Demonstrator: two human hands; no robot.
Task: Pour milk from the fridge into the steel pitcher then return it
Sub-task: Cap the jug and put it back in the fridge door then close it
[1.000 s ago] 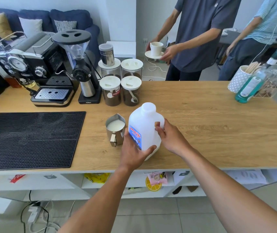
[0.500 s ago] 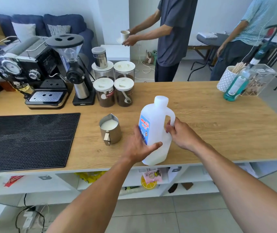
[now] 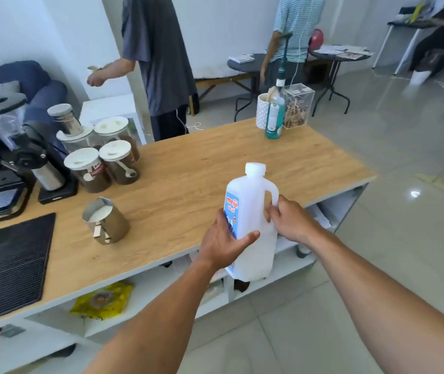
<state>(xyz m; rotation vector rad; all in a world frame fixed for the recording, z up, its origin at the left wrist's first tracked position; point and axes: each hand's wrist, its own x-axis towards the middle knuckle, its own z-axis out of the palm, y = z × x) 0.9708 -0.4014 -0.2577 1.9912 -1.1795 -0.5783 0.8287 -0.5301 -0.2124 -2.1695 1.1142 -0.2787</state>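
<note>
A: Milk jug (image 3: 253,211)?
B: Held upright in both hands, off the wooden counter (image 3: 188,168), base hanging past the near edge in front of the white shelving (image 3: 283,268). White cap on. Blue "meiji" label facing 9 o'clock.

A: Left hand (image 3: 222,240)?
B: Clasped around the jug's lower body on the label side. Thumb pressed across the front, fingers wrapped out of sight behind.

A: Right hand (image 3: 288,221)?
B: At 3 o'clock of the jug. Fingers closed on the moulded handle.

A: Steel pitcher (image 3: 106,221)?
B: Standing on the counter at 9 o'clock of the jug, well apart from it. Milk visible inside. Handle turned toward the near edge. Untouched by either hand.

A: Surroundings?
B: Black rubber mat (image 3: 10,265) at 8 o'clock of the pitcher, flat on the counter. Four white-lidded coffee jars (image 3: 102,163) at 12 o'clock of the pitcher. Coffee grinder (image 3: 26,147) at 10 o'clock. Teal bottle (image 3: 274,117) and clear acrylic box (image 3: 297,105) at the far corner, just beside each other. Yellow packet (image 3: 102,300) on the shelf below. Two persons standing beyond the counter, one in a grey shirt (image 3: 156,49), one in a striped shirt (image 3: 296,22).
</note>
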